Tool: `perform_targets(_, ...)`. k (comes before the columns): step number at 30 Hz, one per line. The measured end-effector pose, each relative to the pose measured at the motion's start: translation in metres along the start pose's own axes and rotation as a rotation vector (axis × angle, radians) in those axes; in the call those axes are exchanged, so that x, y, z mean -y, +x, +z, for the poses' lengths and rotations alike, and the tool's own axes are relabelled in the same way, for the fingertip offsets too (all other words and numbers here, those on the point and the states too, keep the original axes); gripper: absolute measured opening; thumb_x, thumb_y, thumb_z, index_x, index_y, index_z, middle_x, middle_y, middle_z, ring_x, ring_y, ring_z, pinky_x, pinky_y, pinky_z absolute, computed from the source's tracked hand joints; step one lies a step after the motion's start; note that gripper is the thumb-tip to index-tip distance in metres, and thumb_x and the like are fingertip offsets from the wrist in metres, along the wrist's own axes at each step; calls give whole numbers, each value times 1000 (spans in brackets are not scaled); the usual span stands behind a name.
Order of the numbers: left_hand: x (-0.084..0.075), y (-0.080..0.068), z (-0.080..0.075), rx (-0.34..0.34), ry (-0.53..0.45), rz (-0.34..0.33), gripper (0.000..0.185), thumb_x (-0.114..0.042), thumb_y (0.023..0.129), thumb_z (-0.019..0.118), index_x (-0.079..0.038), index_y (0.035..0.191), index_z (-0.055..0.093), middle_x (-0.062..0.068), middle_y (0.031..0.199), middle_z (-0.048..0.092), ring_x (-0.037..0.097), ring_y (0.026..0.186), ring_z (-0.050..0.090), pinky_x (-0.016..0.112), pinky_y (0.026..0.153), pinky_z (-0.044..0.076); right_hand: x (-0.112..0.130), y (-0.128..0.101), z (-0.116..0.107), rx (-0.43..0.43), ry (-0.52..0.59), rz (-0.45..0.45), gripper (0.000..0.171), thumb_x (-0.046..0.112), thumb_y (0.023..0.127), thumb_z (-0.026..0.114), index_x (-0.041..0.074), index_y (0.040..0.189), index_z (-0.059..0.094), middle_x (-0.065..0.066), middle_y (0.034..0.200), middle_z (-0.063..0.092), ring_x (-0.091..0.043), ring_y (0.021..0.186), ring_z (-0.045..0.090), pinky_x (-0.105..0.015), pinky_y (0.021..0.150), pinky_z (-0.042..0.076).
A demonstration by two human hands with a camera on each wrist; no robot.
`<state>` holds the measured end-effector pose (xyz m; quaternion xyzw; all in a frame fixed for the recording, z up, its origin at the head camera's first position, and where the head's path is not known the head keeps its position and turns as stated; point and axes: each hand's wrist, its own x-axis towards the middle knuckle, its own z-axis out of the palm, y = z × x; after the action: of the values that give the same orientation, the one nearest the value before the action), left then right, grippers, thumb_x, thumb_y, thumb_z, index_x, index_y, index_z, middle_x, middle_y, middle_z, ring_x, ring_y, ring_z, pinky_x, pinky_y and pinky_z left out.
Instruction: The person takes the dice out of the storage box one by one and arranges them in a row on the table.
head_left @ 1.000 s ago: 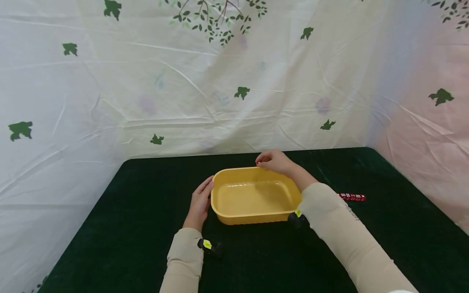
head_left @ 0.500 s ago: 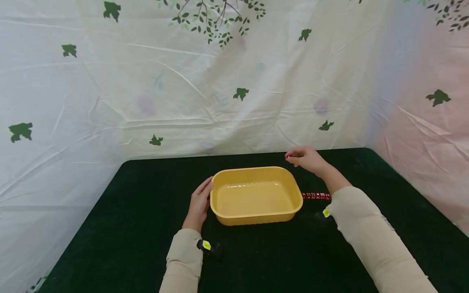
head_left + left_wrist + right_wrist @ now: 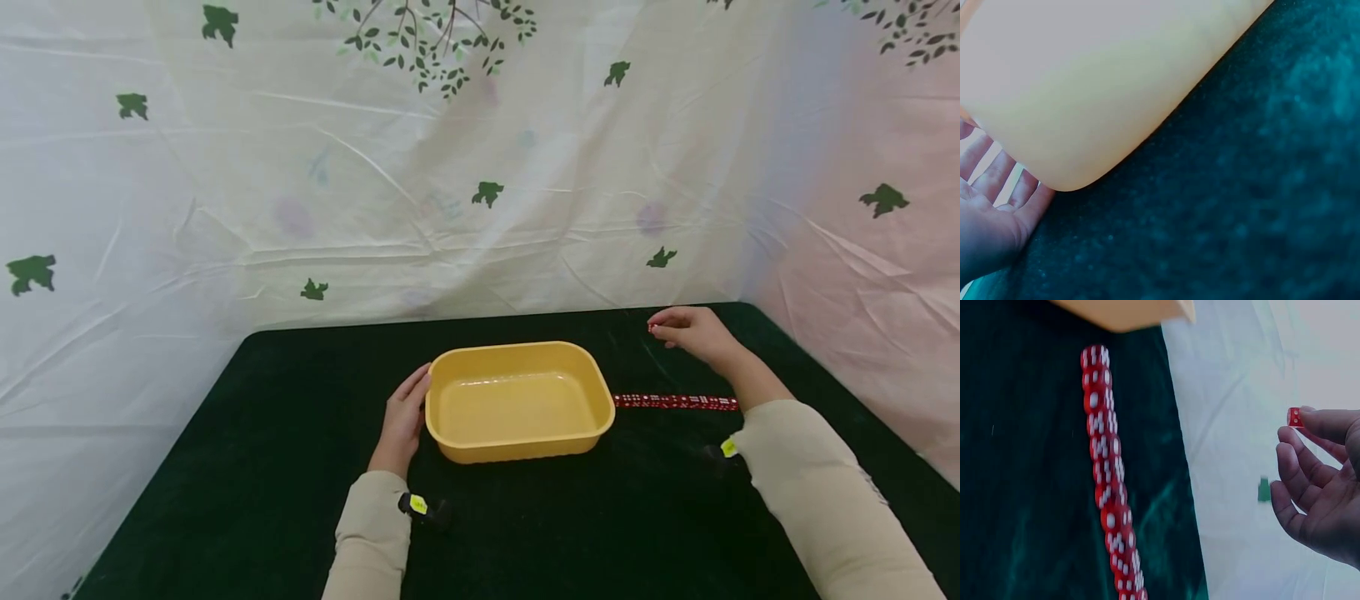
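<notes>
A yellow plastic tub (image 3: 517,402) stands empty on the dark green table (image 3: 247,467). My left hand (image 3: 403,417) rests flat against the tub's left wall, fingers straight; in the left wrist view the fingers (image 3: 997,181) lie along the tub (image 3: 1097,81). My right hand (image 3: 686,327) hovers at the back right, above the table, pinching one small red die (image 3: 1295,417) at its fingertips. A row of several red dice (image 3: 675,402) lies on the table from the tub's right side outward, also seen as a long line of dice (image 3: 1107,481) in the right wrist view.
A white sheet printed with green leaves (image 3: 480,167) hangs behind and to both sides of the table. The table's back edge meets the sheet just beyond my right hand.
My right hand has travelled from above the tub's back rim to the right, out past the tub, still pinching the die. The row of dice is now uncovered. The left hand has stayed put.
</notes>
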<state>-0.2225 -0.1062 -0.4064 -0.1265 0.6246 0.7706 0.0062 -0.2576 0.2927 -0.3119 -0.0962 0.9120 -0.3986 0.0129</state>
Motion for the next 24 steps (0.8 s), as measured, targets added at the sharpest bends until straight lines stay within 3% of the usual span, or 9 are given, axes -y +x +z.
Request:
perform_targets(12,1,3,-1,4,8,-10,42,-43,82,53,-24,119,50,-4,123,43,15,106,43,34,88,37,-36,-25,-30,-3,2,46,42,28,91,43,-7,113,47,-27,110,48,-23,88,50,-48,80,39)
perform_targets(20,1,3,-1,8,6,-1,42,-42,82,53,-23,119,50,-4,122,44,16,107,42,35,89,36,-58,-40,-37,8,-6,100,44,28,91,41,-9,115,43,-29,109,46,-35,90,48,-47,77,40)
perform_targets(24,0,3,-3,13,5,-2,43,-43,81,53,-23,119,50,-3,123,43,16,107,42,35,89,36,-73,-47,-38,16,6,125,46,29,91,41,-10,115,43,-29,109,46,-34,89,50,-44,74,42)
